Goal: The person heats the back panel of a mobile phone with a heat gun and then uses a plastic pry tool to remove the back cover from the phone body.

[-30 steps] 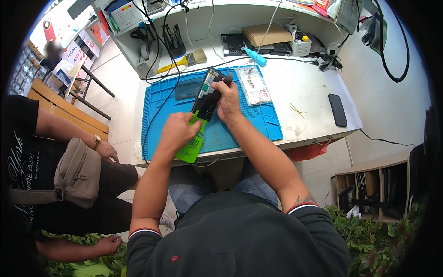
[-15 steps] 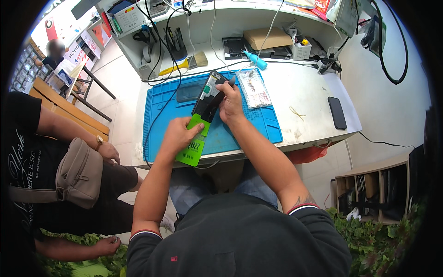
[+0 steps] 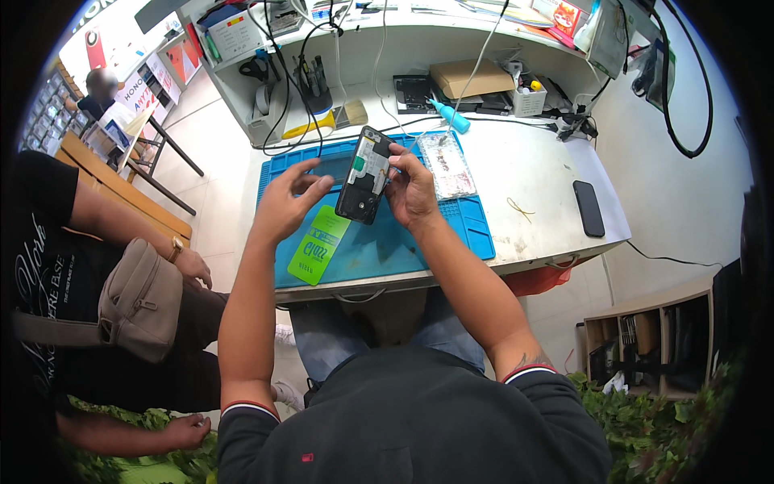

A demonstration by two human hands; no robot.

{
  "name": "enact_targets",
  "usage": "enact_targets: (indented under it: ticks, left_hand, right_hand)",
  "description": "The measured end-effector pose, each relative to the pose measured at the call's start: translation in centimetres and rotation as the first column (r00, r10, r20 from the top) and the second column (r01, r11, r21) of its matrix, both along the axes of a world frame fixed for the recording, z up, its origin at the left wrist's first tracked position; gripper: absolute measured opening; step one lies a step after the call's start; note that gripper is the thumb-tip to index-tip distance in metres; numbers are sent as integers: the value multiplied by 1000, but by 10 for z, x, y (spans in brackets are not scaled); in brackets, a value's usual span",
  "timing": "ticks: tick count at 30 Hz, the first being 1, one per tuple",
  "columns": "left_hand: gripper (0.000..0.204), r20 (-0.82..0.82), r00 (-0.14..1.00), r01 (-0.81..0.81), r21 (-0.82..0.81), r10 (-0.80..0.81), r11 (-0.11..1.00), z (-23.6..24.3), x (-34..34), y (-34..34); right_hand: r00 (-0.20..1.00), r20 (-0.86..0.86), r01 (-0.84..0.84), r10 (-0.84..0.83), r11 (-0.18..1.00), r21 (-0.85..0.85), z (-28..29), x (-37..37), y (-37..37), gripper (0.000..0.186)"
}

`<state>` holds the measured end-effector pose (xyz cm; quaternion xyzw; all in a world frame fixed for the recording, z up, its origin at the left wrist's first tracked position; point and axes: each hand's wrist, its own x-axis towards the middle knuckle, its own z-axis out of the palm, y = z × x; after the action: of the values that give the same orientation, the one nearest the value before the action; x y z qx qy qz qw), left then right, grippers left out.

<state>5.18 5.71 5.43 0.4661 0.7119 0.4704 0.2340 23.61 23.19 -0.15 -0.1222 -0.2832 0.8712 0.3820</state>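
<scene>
- fingers of the right hand (image 3: 413, 187) pinch the upper right edge of an opened phone (image 3: 367, 175), holding it tilted above the blue mat (image 3: 451, 230); its back is off, showing dark innards with pale and green parts near the top, too small to tell apart.
- how many right fingers lie behind the phone cannot be made out; the thumb side curls over the top edge.
- left hand (image 3: 289, 202) hangs just beside the phone's left edge with fingers spread and holding nothing; whether a fingertip touches the phone's side is hard to tell.
- green card (image 3: 319, 244) lies flat on the mat below the left hand, near the mat's front edge; the left wrist covers its upper left corner.
- clear packet (image 3: 446, 165) of small parts lies on the mat just right of the right hand; its contents are blurred.
- blue-tipped tool (image 3: 448, 115) rests on the white table (image 3: 532, 185) behind the mat, and a black phone (image 3: 588, 208) lies flat well to the right, near the table's corner.
- shelf at the back holds a brown box (image 3: 470, 77), cables and tools, bent by the lens and mostly unreadable.
- another person sits to the left, cut off by the dark rim; a beige bag (image 3: 137, 310) rests on their lap and one hand (image 3: 193, 268) lies on the knee.
- front edge of the table is hidden by the wearer's forearms and dark shirt.
</scene>
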Motion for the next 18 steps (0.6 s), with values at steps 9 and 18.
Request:
enact_targets:
  ticks: [9,18]
  left_hand:
    - [51,392,903,149,101,-177,984,-25,28,33]
    - [40,160,984,51,155,-76,987,-35,31,36]
  right_hand:
    - [967,80,-253,243,954,160,4,7,-8,73]
    - [883,465,-268,66,883,385,-8,4,-8,101]
